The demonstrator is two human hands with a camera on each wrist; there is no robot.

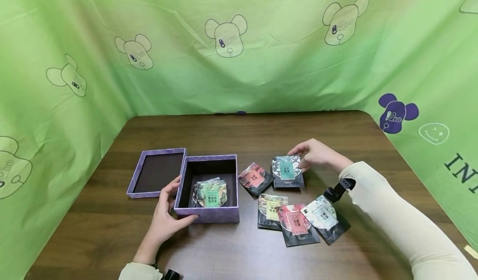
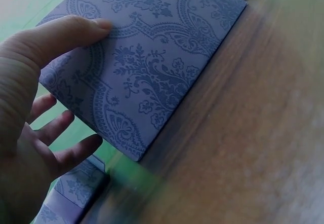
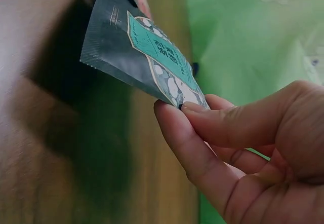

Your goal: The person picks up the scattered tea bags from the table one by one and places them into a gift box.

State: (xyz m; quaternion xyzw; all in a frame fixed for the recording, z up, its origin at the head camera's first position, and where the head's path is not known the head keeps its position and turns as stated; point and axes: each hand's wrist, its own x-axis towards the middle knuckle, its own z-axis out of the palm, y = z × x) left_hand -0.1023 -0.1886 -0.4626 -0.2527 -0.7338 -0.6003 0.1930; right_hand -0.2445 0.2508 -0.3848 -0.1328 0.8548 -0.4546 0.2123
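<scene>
My left hand [image 1: 164,220] holds the purple patterned box [image 1: 209,216] at its front left corner. In the left wrist view the thumb [image 2: 76,34] presses on the front wall while the fingers spread by the side. Inside the box lie several tea sachets, the top one a green-labelled sachet [image 1: 211,195]. My right hand [image 1: 313,152] pinches the edge of a dark tea sachet with a teal label [image 1: 287,172] between thumb and index finger. That sachet [image 3: 126,46] is tilted and raised off the table, its shadow falling below it.
The box lid [image 1: 158,174] lies inside up, left of the box. Right of the box are a red-labelled sachet [image 1: 255,178], a yellow-labelled sachet [image 1: 271,209], a pink-labelled sachet [image 1: 297,226] and a white-labelled sachet [image 1: 325,217], the last three overlapping. Green curtains surround the wooden table [image 1: 231,135].
</scene>
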